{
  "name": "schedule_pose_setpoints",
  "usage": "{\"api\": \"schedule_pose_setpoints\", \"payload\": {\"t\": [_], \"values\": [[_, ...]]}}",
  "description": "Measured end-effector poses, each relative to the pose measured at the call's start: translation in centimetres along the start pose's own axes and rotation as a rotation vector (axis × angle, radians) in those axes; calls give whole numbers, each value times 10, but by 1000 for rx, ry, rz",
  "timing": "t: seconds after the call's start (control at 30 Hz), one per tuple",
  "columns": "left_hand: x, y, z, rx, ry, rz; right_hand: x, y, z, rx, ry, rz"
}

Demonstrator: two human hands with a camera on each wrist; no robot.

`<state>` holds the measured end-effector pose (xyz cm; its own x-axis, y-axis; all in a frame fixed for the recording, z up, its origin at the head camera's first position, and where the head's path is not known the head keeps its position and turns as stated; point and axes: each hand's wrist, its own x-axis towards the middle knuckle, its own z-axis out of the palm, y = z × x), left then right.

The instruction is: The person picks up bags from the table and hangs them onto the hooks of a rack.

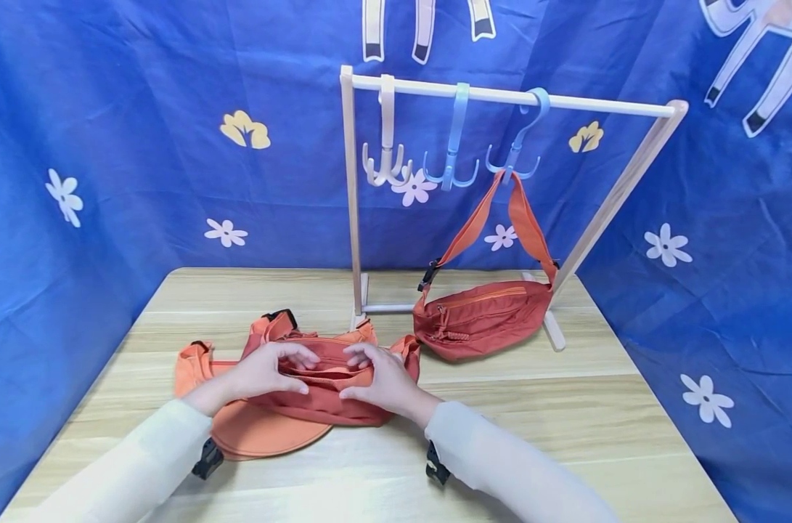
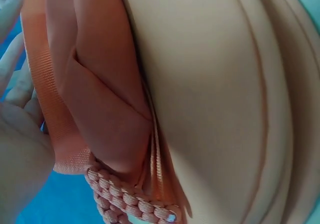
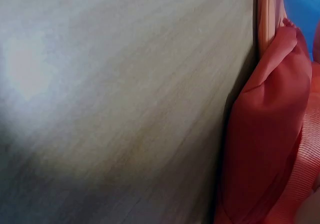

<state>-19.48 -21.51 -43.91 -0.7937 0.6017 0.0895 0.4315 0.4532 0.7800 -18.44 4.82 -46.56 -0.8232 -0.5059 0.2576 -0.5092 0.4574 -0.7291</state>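
Note:
A red waist bag (image 1: 353, 408) with orange straps lies on the table, its top pocket parted. My left hand (image 1: 268, 374) rests at the left of the opening, fingers gently bent, thumb apart from them. On the right side, my right hand (image 1: 385, 381) mirrors it, fingers and thumb spread around the opening's edge. In the left wrist view, the left hand (image 2: 22, 139) lies beside an orange strap (image 2: 45, 83) with loosely extended fingers; a braided cord (image 2: 130, 199) hangs from the fabric. The right wrist view shows red fabric (image 3: 265, 124) and little of the hand.
An orange piece with a rounded edge (image 1: 268, 434) lies partly under the bag. Black buckles (image 1: 207, 459) are near both forearms. Behind stands a rack (image 1: 513, 96) with several hooks; a similar red bag (image 1: 483, 323) hangs from the right blue hook (image 1: 515, 152).

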Motion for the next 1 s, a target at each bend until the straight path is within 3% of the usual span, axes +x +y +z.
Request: {"api": "schedule_pose_setpoints", "payload": {"t": [0.2, 0.43, 0.77, 1.0], "values": [[0, -7, 1, 35, 36, -13, 3, 7, 4, -55, 28, 29], [2, -9, 2, 48, 73, 31, 8, 8, 7, -73, 13, 74], [4, -9, -1, 95, 85, -42, 9, 0, 8, -104, 20, 101], [4, -2, -5, 94, 48, -82, 9, -4, 9, -88, 33, 116]]}}
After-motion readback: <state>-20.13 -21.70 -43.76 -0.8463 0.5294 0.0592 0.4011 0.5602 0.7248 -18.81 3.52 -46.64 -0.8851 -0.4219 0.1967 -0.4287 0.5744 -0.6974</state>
